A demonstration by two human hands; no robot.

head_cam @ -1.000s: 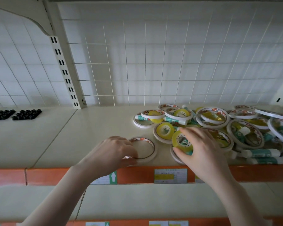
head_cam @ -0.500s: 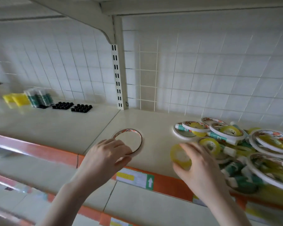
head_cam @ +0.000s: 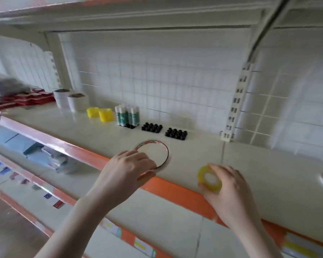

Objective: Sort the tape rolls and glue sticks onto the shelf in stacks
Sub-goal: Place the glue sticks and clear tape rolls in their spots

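My right hand [head_cam: 229, 190] grips a small yellow tape roll [head_cam: 210, 178] at the near edge of the shelf [head_cam: 250, 164]. To its left, my left hand [head_cam: 127, 168] pinches a large white tape ring [head_cam: 157, 153]. Farther back left stand upright glue sticks [head_cam: 127, 115], two yellow tape stacks [head_cam: 101, 113] and white tape stacks [head_cam: 71, 101].

Head view, single camera: worn at head height, wide-angle, facing forward and down, angled leftward along the shelf [head_cam: 194, 151]. Close range; left hand [head_cam: 127, 168] and right hand [head_cam: 229, 189] in the lower foreground. Grid back panel [head_cam: 166, 81] fills the upper frame.
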